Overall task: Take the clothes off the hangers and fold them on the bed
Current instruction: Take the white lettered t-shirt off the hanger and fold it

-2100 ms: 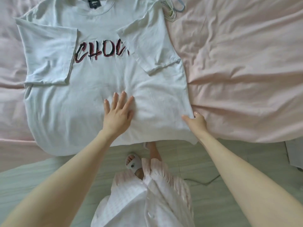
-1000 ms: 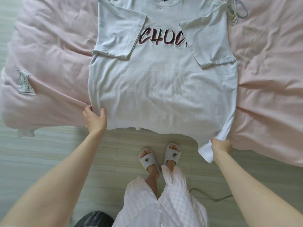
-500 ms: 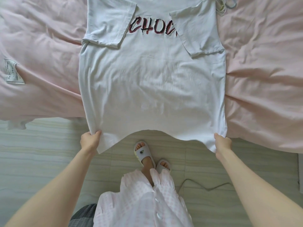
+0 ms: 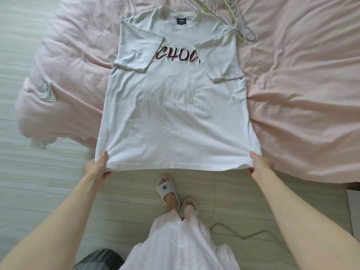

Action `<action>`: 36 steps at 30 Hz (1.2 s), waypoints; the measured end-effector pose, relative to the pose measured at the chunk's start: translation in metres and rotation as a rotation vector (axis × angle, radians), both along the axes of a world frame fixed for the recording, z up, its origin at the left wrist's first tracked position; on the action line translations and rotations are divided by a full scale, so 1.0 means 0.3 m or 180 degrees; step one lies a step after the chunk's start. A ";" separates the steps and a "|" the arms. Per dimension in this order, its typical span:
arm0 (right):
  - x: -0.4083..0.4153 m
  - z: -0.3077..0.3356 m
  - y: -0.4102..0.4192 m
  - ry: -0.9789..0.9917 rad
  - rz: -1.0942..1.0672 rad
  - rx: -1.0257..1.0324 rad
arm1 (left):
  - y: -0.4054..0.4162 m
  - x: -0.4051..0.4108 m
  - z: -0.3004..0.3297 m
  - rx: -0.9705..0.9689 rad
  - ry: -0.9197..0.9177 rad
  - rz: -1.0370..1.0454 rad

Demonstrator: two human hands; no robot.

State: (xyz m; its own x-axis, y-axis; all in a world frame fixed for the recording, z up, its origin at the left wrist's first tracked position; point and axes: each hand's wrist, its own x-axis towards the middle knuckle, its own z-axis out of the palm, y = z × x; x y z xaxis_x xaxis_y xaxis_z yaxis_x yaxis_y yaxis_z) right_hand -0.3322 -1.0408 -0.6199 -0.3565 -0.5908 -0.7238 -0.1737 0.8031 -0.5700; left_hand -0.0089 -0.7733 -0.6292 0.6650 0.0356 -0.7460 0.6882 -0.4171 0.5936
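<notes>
T-shirt (image 4: 175, 114) lies face up on the pink bed (image 4: 302, 94), sleeves folded inward. Left hand (image 4: 97, 165) pinches its seven o'clock hem corner, right hand (image 4: 259, 162) its five o'clock corner. Hangers (image 4: 238, 26) lie at one o'clock.

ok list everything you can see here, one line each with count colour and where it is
t-shirt: one, white with red and black lettering, flat on the bed, both sleeves folded in
hangers: several, pale wire, by the shirt's right shoulder
duvet: one, pink, covering the bed
care label: one, white, on the duvet's left edge
cable: one, thin, on the floor
slippers: two, pale grey, on the feet
left hand: pinches the hem's left corner
right hand: pinches the right corner
</notes>
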 end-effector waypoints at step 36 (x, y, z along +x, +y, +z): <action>0.140 0.452 -0.351 -0.1707 -0.1395 -0.0753 | -0.339 0.392 0.372 -0.2006 -0.0465 0.1553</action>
